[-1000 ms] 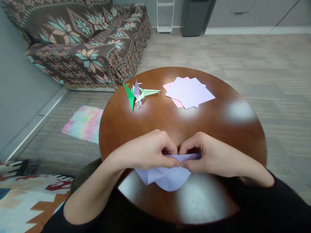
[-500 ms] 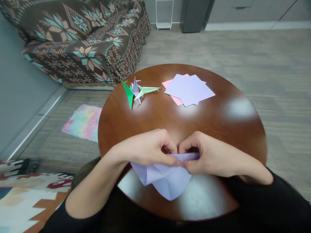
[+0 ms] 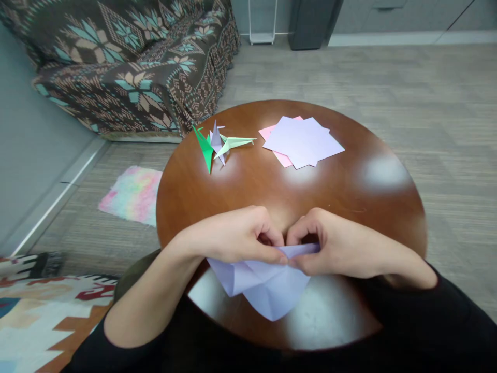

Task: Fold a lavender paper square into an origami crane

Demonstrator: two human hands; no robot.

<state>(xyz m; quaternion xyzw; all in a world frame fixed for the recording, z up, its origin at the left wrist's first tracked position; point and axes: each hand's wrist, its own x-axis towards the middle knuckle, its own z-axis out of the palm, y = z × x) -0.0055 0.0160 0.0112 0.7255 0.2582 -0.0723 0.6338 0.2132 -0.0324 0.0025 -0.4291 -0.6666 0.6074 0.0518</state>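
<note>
A thin lilac paper sheet [image 3: 264, 285], creased into angular flaps, hangs over the near edge of the round, glossy brown wooden tabletop [image 3: 373, 207]. The left hand [image 3: 240, 235] and right hand [image 3: 334, 243] both pinch its folded top edge, fingers curled tight. Since half a second ago, hands and paper have barely shifted. Farther back lie pointed folded paper cranes [image 3: 217, 145] and a flat stack of lilac and pink paper squares [image 3: 303, 142].
</note>
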